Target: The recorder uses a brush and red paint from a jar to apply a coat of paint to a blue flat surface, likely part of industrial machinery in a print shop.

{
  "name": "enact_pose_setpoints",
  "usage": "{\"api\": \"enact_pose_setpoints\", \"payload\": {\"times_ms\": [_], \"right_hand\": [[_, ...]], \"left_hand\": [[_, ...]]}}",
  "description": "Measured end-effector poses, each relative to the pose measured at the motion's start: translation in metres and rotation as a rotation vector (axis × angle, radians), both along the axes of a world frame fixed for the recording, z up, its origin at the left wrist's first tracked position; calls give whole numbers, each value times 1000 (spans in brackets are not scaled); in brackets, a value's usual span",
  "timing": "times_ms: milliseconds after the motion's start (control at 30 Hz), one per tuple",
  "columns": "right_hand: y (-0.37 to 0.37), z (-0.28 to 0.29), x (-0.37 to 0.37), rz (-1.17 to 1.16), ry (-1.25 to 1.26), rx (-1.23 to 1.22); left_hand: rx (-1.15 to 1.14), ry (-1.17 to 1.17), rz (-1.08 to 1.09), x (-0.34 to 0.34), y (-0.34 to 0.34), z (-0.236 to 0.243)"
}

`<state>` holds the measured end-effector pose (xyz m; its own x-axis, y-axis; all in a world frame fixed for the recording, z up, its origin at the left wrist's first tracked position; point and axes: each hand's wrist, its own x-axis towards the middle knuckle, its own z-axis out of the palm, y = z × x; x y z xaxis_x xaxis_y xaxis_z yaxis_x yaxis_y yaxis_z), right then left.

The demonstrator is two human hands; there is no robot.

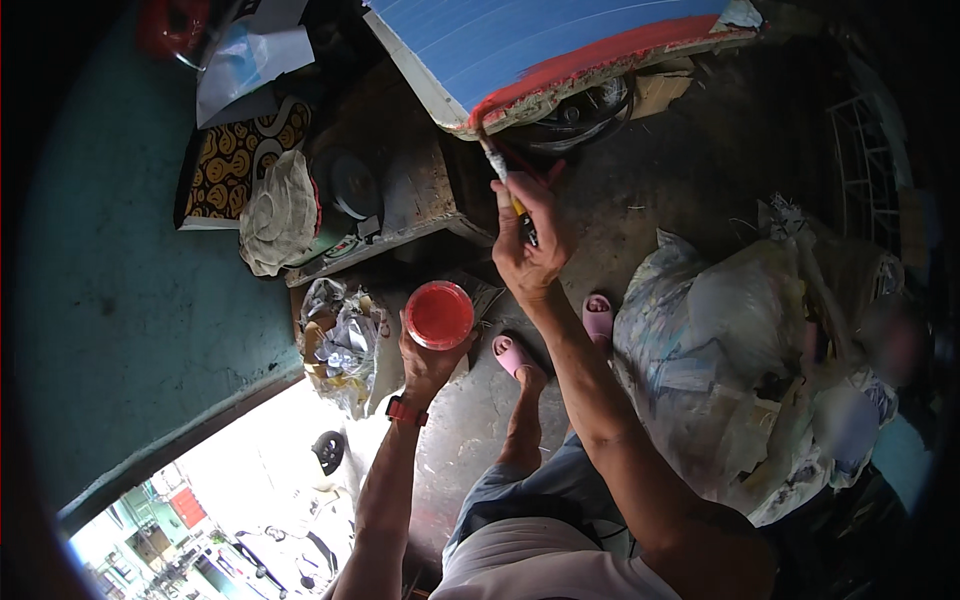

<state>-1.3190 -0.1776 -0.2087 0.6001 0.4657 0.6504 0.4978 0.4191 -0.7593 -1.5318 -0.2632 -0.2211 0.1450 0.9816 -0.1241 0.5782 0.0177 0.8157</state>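
Observation:
My right hand (534, 236) is closed round the handle of a paintbrush (495, 160), whose bristles touch the near left corner of a blue board (560, 45). Along the board's near edge runs a band of wet-looking red paint (610, 62), and below it the rim is rough and crusted. Lower and to the left, my left hand (428, 366) grips a round clear tub (440, 315) of red paint, held level. A red band sits on my left wrist.
A wooden shelf (400, 235) with a crumpled cloth (278, 215) and a patterned bag (235, 165) stands at left against a teal wall (130, 300). Large plastic sacks (720, 350) fill the right side. A smaller bag of scraps (345, 345) lies beneath the shelf. A bright doorway opens lower left.

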Motion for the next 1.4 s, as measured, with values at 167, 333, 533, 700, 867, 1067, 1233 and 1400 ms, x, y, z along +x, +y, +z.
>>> {"api": "enact_pose_setpoints", "payload": {"times_ms": [167,333,533,700,867,1067,1233,1400], "right_hand": [[3,14,20,-146,259,32],[10,30,-2,-129,90,-35],[-1,35,-6,-158,76,124],[11,34,3,-199,88,12],[-3,23,-28,-52,-74,232],[2,21,-30,-187,41,77],[-8,39,-32,-97,103,197],[9,34,-5,-252,237,-29]], "left_hand": [[67,32,1,-27,-13,16],[61,30,-5,-40,-19,23],[-10,70,-15,-53,-26,24],[-61,43,-40,-61,-28,22],[-41,-28,15,-59,-38,26],[-8,-19,-42,-70,-39,27],[17,25,-47,-75,-44,30],[-58,-33,23,-77,-50,31]]}}
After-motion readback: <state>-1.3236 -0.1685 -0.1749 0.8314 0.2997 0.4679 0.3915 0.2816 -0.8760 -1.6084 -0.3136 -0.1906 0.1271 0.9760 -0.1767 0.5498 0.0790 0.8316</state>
